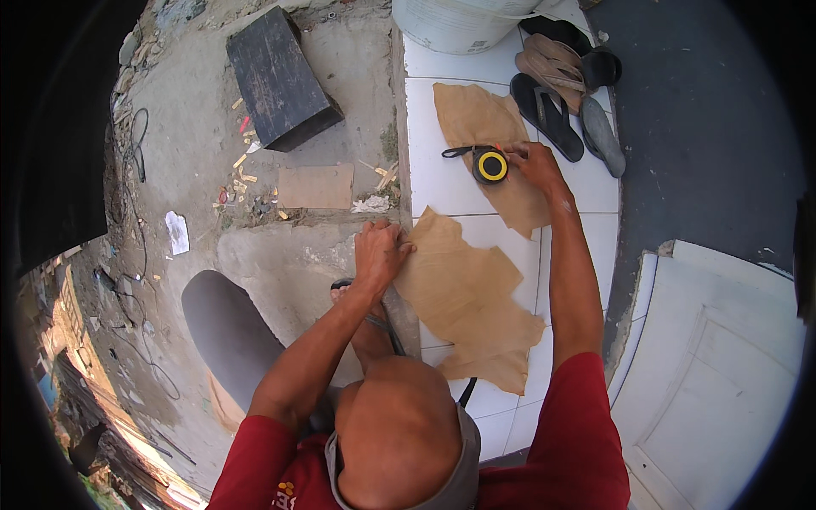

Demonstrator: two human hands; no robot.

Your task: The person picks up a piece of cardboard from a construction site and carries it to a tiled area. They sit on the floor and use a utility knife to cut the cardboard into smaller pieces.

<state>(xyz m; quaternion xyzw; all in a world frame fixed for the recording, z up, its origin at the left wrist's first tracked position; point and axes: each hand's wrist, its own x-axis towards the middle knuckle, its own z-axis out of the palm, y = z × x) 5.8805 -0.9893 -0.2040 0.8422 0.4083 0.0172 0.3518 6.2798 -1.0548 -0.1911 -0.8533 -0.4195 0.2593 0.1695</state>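
Observation:
A black and yellow tape measure (491, 166) with a dark wrist strap lies over a tan, leather-like piece (476, 115) on the white tiles. The fingers of my right hand (534, 166) are closed at its right side. My left hand (381, 257) is at the tile edge, fingers curled under and thumb by the left margin of a second, larger tan piece (463, 285). Whatever those curled fingers hold, if anything, is hidden. This larger piece has an irregular outline and spreads flat over the tiles, nearer to me than the other.
Several sandals (552, 115) sit at the upper right, below a white bucket (463, 24). A black box-like block (280, 81) and a flat brown board (314, 187) rest on the concrete at left, among small scraps. A white panelled door (714, 365) stands at lower right.

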